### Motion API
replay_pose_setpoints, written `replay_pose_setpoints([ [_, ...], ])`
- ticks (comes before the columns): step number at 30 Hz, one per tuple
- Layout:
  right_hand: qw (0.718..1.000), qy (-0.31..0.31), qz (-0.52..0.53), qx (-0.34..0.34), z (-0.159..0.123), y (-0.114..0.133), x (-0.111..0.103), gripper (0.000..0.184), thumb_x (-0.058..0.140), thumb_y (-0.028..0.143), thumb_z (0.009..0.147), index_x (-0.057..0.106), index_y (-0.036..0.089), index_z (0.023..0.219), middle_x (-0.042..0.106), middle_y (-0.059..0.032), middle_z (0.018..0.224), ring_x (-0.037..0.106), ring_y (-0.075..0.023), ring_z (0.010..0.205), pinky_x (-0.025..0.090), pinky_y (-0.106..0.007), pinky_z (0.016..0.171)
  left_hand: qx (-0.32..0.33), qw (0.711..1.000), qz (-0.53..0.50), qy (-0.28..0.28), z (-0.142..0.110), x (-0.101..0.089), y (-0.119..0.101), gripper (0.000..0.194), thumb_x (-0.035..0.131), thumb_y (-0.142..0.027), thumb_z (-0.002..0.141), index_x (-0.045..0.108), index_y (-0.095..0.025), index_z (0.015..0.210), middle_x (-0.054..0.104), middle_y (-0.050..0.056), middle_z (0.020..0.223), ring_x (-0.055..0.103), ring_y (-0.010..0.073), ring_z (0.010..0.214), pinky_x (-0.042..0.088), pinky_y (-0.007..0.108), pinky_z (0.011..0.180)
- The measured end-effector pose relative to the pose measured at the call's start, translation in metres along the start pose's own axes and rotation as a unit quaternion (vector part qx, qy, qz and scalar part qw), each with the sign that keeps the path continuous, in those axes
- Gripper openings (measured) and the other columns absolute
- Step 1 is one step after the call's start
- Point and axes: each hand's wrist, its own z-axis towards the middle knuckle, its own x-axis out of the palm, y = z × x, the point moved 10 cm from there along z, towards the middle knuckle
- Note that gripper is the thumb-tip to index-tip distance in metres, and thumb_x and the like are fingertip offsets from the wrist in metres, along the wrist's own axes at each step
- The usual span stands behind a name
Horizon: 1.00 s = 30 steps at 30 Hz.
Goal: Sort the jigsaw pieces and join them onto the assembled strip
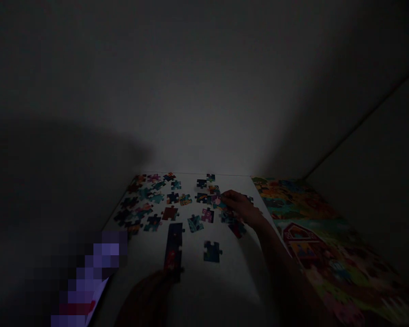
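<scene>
My right hand (240, 204) reaches over the loose pieces on the right side of the white table (191, 290). Its fingers are closed at the edge of a pink and teal puzzle piece (219, 201). Low in the view, my left hand (148, 290) lies dark beside a joined strip of puzzle pieces (175, 247), fingertips at its lower end. The hand looks open, though shadow hides most of its fingers. A single dark blue puzzle piece (212, 252) lies right of the strip. A pink piece with eyes (207, 215) and a teal patterned piece (195, 223) lie farther up.
Many loose puzzle pieces (145, 195) crowd the table's left side, some overlapping. On the right lies a colourful farm-picture mat (303, 245) with a red barn. A pale wall (197, 113) rises behind the table. A bright, pixelated patch (88, 281) is at lower left.
</scene>
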Motion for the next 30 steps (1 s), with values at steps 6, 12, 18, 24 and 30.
replay_pose_setpoints([
  [6, 0.988, -0.045, 0.142, 0.028, -0.098, -0.018, 0.069, 0.040, 0.073, 0.047, 0.073, 0.058, 0.021, 0.099, 0.062, 0.0021, 0.069, 0.060, -0.0149, 0.058, 0.044, -0.024, 0.049, -0.034, 0.999, -0.018, -0.012, 0.006, -0.004, -0.010, 0.029, 0.047, -0.013, 0.091, 0.067, -0.019, 0.112, 0.069, 0.007, 0.115, 0.064, 0.0199, 0.105, 0.056, 0.033, 0.089],
  [12, 0.972, -0.116, 0.191, 0.073, -0.155, -0.049, 0.105, 0.042, 0.080, 0.047, 0.067, 0.050, 0.023, 0.085, 0.062, 0.0025, 0.071, 0.059, -0.0133, 0.058, 0.044, -0.024, 0.049, -0.055, 0.998, -0.034, 0.010, 0.005, 0.001, -0.010, 0.030, 0.045, -0.012, 0.089, 0.069, -0.017, 0.107, 0.070, 0.008, 0.112, 0.063, 0.0218, 0.102, 0.055, 0.038, 0.090],
  [18, 0.971, -0.128, 0.194, 0.055, -0.166, -0.047, 0.103, 0.048, 0.080, 0.049, 0.068, 0.053, 0.026, 0.101, 0.063, 0.0026, 0.073, 0.059, -0.0147, 0.060, 0.047, -0.027, 0.054, -0.062, 0.997, -0.041, 0.024, 0.005, 0.002, -0.011, 0.032, 0.046, -0.011, 0.088, 0.070, -0.018, 0.107, 0.070, 0.007, 0.112, 0.063, 0.0223, 0.103, 0.054, 0.039, 0.090],
  [24, 0.982, -0.111, 0.146, 0.038, -0.164, -0.040, 0.102, 0.052, 0.076, 0.046, 0.073, 0.059, 0.024, 0.117, 0.066, 0.0001, 0.074, 0.059, -0.0150, 0.063, 0.050, -0.029, 0.061, -0.067, 0.996, -0.048, 0.023, 0.005, 0.001, -0.012, 0.031, 0.046, -0.010, 0.088, 0.069, -0.017, 0.107, 0.070, 0.008, 0.112, 0.063, 0.0224, 0.103, 0.054, 0.040, 0.091],
  [30, 0.977, -0.138, 0.159, 0.037, -0.165, -0.043, 0.100, 0.046, 0.077, 0.050, 0.069, 0.057, 0.024, 0.102, 0.069, -0.0034, 0.086, 0.063, -0.0185, 0.073, 0.050, -0.028, 0.059, -0.081, 0.995, -0.046, 0.025, 0.003, 0.004, -0.011, 0.030, 0.046, -0.011, 0.089, 0.069, -0.019, 0.107, 0.069, 0.007, 0.114, 0.063, 0.0220, 0.104, 0.053, 0.041, 0.093],
])
